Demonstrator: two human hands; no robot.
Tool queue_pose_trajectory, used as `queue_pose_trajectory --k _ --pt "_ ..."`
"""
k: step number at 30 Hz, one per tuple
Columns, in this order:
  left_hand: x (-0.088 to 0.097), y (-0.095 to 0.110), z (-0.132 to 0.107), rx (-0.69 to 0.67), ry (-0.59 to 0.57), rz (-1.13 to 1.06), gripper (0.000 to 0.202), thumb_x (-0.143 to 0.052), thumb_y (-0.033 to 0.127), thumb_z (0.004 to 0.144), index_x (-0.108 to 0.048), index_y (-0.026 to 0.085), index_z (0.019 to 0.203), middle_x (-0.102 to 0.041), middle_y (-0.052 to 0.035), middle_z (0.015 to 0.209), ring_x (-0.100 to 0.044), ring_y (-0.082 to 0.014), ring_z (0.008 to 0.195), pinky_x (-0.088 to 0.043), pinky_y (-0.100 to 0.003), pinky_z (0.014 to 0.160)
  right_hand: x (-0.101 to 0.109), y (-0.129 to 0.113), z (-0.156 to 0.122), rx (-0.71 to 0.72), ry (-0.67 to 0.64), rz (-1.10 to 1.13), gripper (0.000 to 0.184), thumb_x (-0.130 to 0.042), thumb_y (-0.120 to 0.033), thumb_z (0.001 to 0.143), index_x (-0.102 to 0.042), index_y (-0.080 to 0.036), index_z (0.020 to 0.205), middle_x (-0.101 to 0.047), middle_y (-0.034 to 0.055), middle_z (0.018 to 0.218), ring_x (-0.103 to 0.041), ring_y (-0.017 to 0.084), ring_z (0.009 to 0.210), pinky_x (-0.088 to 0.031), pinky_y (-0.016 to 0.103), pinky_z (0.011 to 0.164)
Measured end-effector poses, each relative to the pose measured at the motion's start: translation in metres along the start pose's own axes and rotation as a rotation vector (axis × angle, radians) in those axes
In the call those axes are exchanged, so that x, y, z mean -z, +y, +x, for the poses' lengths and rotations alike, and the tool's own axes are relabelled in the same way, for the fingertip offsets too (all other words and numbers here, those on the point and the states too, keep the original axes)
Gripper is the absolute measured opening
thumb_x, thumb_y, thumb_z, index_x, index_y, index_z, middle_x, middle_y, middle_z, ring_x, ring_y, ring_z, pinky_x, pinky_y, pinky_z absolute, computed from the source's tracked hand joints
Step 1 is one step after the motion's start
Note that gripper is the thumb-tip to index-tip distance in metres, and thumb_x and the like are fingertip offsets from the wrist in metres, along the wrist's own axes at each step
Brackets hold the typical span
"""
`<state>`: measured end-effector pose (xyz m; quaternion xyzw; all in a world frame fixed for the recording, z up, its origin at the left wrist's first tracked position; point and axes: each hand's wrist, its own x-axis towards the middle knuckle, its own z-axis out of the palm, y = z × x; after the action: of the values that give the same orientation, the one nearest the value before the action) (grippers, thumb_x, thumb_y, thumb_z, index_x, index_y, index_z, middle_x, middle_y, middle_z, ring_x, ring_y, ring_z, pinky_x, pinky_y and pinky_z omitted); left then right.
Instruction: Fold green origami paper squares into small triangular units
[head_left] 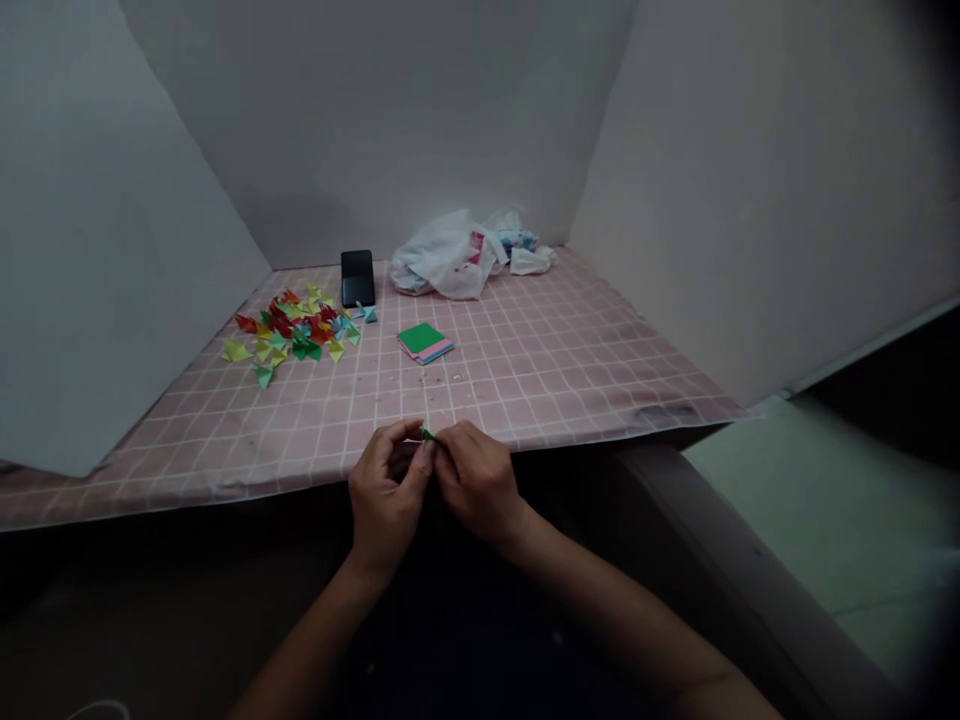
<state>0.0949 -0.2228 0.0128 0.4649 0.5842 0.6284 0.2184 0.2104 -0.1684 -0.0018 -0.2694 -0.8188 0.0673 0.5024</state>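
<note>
Near the table's front edge, a small folded piece of green paper is pinched between my two hands. My left hand grips it between thumb and fingertips. Closed around its other side is my right hand, knuckles up; the fingers cover most of the paper. Beyond them lies a small stack of square coloured paper, green on top, with pink and blue edges showing. To the left is a heap of small folded paper cranes in red, yellow, green, orange and light blue.
The table wears a pink checked cloth. A black phone lies behind the cranes. A white plastic bag and a crumpled packet sit by the back panel. Upright panels enclose the left, back and right sides.
</note>
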Motion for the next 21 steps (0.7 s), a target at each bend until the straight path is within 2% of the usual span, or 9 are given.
queue_pose_trajectory --k 4,9,12,15,21 --pt "0.0 -0.002 -0.002 -0.072 0.072 0.074 0.021 -0.075 0.018 0.081 -0.071 0.022 0.101 -0.075 -0.003 0.093 -0.072 -0.017 0.08 -0.058 -0.028 0.075 -0.002 -0.002 -0.001 0.011 0.024 -0.019 0.023 -0.042 -0.012 0.1 -0.055 -0.02 0.082 -0.06 0.0049 0.07 -0.057 0.018 0.066 -0.042 0.03 0.06" --pt "0.005 -0.007 -0.003 -0.268 0.067 0.27 0.012 -0.07 0.015 0.084 -0.071 0.023 0.093 -0.075 -0.0021 0.086 -0.07 -0.0172 0.078 -0.055 -0.028 0.076 -0.003 -0.004 -0.002 -0.021 0.109 -0.034 0.017 -0.045 -0.012 0.097 -0.055 -0.021 0.086 -0.06 0.0032 0.068 -0.058 0.017 0.063 -0.043 0.029 0.059" --pt "0.007 -0.009 -0.004 -0.359 0.048 0.323 0.012 -0.07 0.014 0.084 -0.071 0.023 0.092 -0.076 -0.0039 0.089 -0.072 -0.0186 0.084 -0.055 -0.028 0.079 -0.003 -0.006 -0.001 -0.053 0.183 -0.023 0.012 -0.048 -0.011 0.095 -0.056 -0.02 0.098 -0.065 0.0043 0.076 -0.063 0.018 0.067 -0.048 0.029 0.062" --pt "0.007 -0.01 -0.005 -0.404 0.017 0.353 0.014 -0.069 0.013 0.085 -0.072 0.023 0.094 -0.077 -0.0052 0.092 -0.072 -0.0188 0.086 -0.055 -0.027 0.079 -0.003 -0.006 0.0 -0.057 0.193 0.007 0.019 -0.049 -0.011 0.093 -0.055 -0.019 0.109 -0.07 0.006 0.086 -0.068 0.019 0.076 -0.054 0.03 0.069" --pt "0.008 -0.009 -0.007 -0.492 0.048 0.374 0.014 -0.073 0.013 0.082 -0.073 0.024 0.09 -0.079 -0.0052 0.09 -0.074 -0.019 0.083 -0.057 -0.026 0.075 -0.005 -0.004 -0.004 -0.049 0.214 0.013 0.018 -0.047 -0.008 0.091 -0.056 -0.021 0.1 -0.066 0.0019 0.076 -0.065 0.016 0.067 -0.052 0.028 0.063"
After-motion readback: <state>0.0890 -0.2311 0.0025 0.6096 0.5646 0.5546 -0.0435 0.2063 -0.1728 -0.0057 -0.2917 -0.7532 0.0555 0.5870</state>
